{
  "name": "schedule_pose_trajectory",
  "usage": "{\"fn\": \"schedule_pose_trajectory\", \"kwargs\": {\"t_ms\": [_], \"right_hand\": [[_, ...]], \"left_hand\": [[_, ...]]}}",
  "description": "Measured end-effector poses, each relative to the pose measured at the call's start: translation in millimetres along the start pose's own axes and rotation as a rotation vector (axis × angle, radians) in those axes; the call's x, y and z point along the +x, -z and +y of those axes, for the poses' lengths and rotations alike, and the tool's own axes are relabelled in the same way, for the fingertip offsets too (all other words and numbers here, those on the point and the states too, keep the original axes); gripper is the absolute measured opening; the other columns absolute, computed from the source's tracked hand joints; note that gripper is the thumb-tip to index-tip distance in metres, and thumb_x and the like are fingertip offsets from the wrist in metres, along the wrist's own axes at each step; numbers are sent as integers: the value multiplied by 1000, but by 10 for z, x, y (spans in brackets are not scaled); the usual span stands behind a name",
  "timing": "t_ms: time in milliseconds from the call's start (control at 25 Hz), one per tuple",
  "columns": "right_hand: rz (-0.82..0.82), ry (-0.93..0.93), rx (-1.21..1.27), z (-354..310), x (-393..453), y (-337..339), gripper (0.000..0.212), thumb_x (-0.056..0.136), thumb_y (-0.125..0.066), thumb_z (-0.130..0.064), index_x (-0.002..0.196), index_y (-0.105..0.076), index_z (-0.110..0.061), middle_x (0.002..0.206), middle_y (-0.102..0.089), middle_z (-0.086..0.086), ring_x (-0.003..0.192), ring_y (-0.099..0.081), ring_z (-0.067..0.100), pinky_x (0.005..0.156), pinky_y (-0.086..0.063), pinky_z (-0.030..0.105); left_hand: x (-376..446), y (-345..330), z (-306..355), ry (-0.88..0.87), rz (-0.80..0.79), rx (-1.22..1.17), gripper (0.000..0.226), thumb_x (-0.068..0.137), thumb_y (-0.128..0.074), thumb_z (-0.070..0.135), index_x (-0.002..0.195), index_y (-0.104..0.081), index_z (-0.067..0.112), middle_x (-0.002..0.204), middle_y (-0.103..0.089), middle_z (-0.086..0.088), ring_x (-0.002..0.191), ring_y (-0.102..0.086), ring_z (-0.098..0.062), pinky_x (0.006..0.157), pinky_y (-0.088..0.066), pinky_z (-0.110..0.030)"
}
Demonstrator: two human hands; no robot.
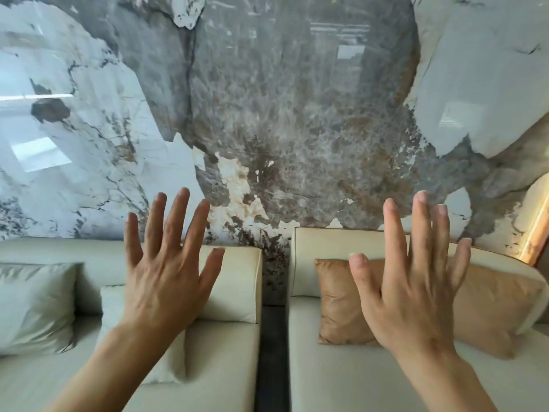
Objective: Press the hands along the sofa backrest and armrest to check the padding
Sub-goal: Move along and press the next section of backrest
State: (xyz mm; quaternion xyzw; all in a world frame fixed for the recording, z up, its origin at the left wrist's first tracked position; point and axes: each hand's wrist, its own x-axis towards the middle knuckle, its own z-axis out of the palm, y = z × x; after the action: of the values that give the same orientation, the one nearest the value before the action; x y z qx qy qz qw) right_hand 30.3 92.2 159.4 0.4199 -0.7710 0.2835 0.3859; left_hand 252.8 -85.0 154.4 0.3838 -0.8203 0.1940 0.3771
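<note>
Two cream sofa sections stand side by side against the wall, split by a narrow dark gap. My left hand (166,269) is raised with fingers spread, in front of the left backrest (237,272), holding nothing. My right hand (416,281) is raised the same way before the right backrest (320,242), also empty. Both palms face away from me. Whether either hand touches the padding I cannot tell. No armrest shows.
A tan cushion (338,304) leans on the right backrest, partly behind my right hand. On the left seat lie a pale grey-green pillow (35,304) and a small cream cushion (113,301). A glossy marble wall (273,114) rises behind the sofas.
</note>
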Motion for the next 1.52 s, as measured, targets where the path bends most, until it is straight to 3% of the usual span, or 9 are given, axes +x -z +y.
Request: {"fn": "schedule_pose_trajectory", "kwargs": {"t_ms": [240,760,1000,1280,1520], "right_hand": [[-57,13,39,-856,-356,262,71,96,-26,-59,154,-21,-19,164,-9,10,150,-8,32,114,-7,60],[-126,77,159,-1446,-484,300,71,95,-27,-56,152,-25,-14,161,-15,16,147,-17,40,109,-15,68],[-163,69,117,-1927,-499,-89,71,95,-27,-56,153,-24,-16,162,-14,13,148,-14,35,112,-11,64],[-128,79,101,-3185,-146,-778,69,96,-25,-58,154,-17,-22,163,-12,10,150,-9,31,114,-6,60],[-184,39,-7,-3532,47,-1217,69,96,-23,-58,154,-20,-21,163,-12,9,150,-11,29,114,-10,62]], "left_hand": [[-490,456,-746,34,-18,55,66,92,-37,47,151,-32,17,161,-26,-12,149,-15,-34,120,-7,-59],[-750,818,-1136,130,-44,130,65,94,-36,49,151,-33,18,162,-24,-10,150,-13,-32,120,-7,-60],[-792,481,-1642,118,-69,95,65,93,-36,48,150,-36,17,161,-27,-12,150,-15,-33,120,-9,-60],[-462,-104,-3049,155,-66,53,64,93,-35,47,149,-37,15,159,-29,-13,148,-20,-35,118,-13,-62],[-93,-677,-3456,75,-73,-54,64,93,-34,47,149,-36,16,160,-29,-13,149,-19,-34,120,-7,-57]]}}
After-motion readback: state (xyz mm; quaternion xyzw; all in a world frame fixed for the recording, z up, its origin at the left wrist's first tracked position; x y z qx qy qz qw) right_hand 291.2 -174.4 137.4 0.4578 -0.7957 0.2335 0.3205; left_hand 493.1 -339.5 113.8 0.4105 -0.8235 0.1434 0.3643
